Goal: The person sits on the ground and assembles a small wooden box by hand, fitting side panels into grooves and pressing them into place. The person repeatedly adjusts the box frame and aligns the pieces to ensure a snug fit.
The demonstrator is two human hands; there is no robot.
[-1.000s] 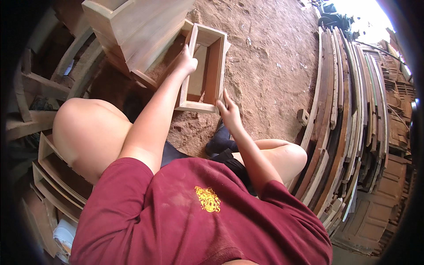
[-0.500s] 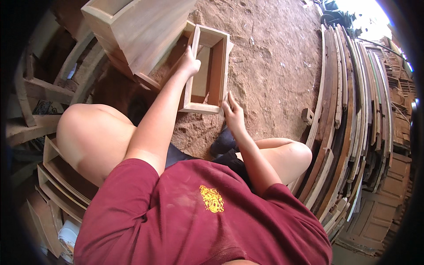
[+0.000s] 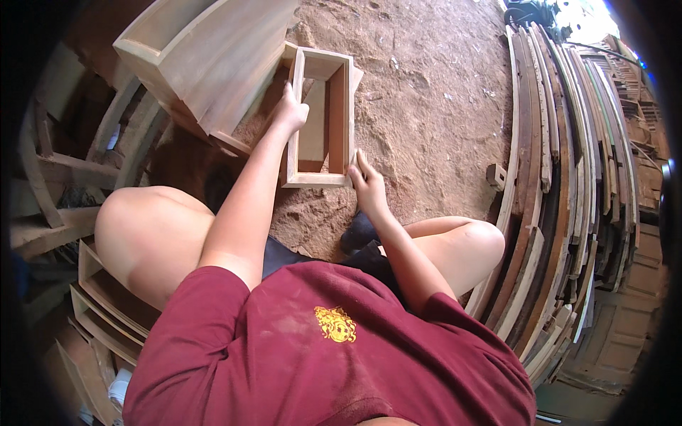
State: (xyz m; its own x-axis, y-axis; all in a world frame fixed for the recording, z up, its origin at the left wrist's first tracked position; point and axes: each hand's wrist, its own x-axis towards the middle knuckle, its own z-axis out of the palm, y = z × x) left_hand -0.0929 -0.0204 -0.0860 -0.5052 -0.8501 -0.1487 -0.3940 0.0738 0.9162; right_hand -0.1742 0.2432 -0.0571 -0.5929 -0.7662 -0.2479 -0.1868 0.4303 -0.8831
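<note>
A pale wooden box frame [image 3: 350, 106], like a drawer, is held tilted in front of me above the dirt floor. Through its opening a light panel and a brown inner side show. My left hand [image 3: 290, 113] is closed around the frame's left side, thumb on top. At the lower right corner, my right hand [image 3: 368, 186] presses against the outer side. Its fingers are bent together around a small pale edge; what that is, I cannot make out.
A larger wooden cabinet [image 3: 213, 64] stands at the upper left, close to the frame. Long timber strips [image 3: 547, 177] are stacked along the right. Drawer-like wooden boxes [image 3: 106, 305] sit by my left knee. A small wood block [image 3: 496, 176] lies beside the timber.
The box frame and both hands have shifted slightly left and a little lower in view. The right hand has slid down along the frame's side, and the left hand keeps its hold.
</note>
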